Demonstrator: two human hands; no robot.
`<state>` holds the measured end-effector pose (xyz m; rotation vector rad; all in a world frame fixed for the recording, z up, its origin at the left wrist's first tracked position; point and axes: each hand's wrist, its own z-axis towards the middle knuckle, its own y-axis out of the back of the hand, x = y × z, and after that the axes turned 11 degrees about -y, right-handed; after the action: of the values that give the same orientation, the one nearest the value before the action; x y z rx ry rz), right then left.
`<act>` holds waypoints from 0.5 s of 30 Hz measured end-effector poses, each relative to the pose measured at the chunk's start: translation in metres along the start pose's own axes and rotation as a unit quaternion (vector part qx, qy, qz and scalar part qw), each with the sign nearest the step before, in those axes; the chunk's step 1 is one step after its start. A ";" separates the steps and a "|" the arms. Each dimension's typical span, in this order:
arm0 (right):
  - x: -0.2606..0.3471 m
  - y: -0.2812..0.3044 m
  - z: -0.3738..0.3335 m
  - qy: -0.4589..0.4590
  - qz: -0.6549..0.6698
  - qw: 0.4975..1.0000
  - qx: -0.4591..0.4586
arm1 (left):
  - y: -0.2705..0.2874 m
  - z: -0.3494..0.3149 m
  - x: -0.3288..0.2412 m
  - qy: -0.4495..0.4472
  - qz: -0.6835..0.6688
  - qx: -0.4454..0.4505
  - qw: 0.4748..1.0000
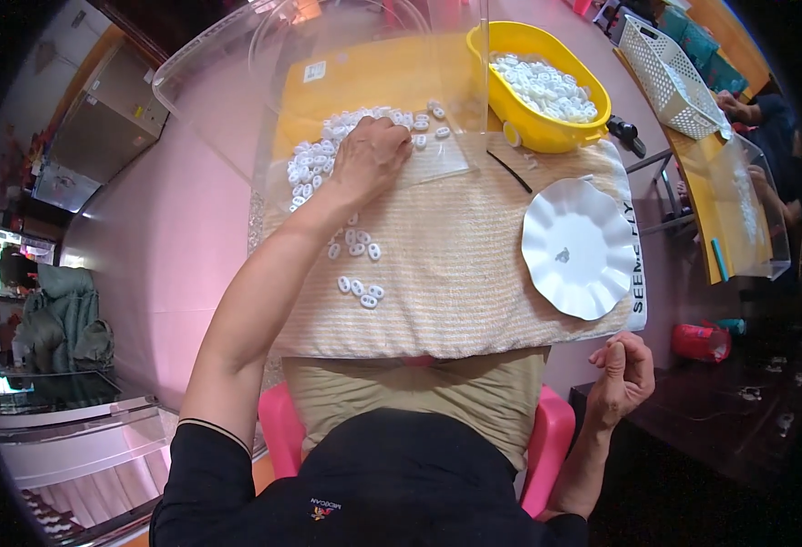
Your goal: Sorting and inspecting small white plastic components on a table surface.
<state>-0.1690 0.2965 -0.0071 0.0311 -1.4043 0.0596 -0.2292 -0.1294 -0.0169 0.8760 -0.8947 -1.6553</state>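
Observation:
My left hand (373,153) reaches over a pile of small white oval pieces with two holes (314,162). Its fingers bend down at the pile's right part, closed, the tips hidden under the hand. More loose white pieces (361,290) lie on the cloth nearer to me, below my left forearm. My right hand (625,376) hovers off the table's front right corner, fingers curled in with the thumb against them; whatever it may hold does not show. Closest to it is a white plate with a wavy rim (576,296), with a small grey spot or bit on it.
A striped cloth (455,301) covers the near tabletop. A yellow basin (528,36) full of white pieces stands at the back right, with a black strip (510,171) in front. A clear plastic box (227,55) rises behind the pile. Another person sits at a table far right.

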 end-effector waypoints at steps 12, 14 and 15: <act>-0.007 0.000 0.000 -0.015 -0.025 1.000 -0.001 | 0.031 -0.023 0.009 0.008 -0.115 -0.067 0.991; -0.008 -0.001 -0.001 -0.020 -0.024 1.000 -0.003 | 0.040 -0.026 0.008 0.077 -0.150 -0.004 0.986; -0.008 -0.001 -0.001 -0.024 -0.023 0.999 -0.005 | 0.040 -0.028 0.013 0.077 -0.150 -0.003 0.986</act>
<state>-0.1693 0.2954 -0.0153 0.0566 -1.4503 0.0127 -0.1900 -0.1539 0.0041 1.1621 -0.6747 -1.8138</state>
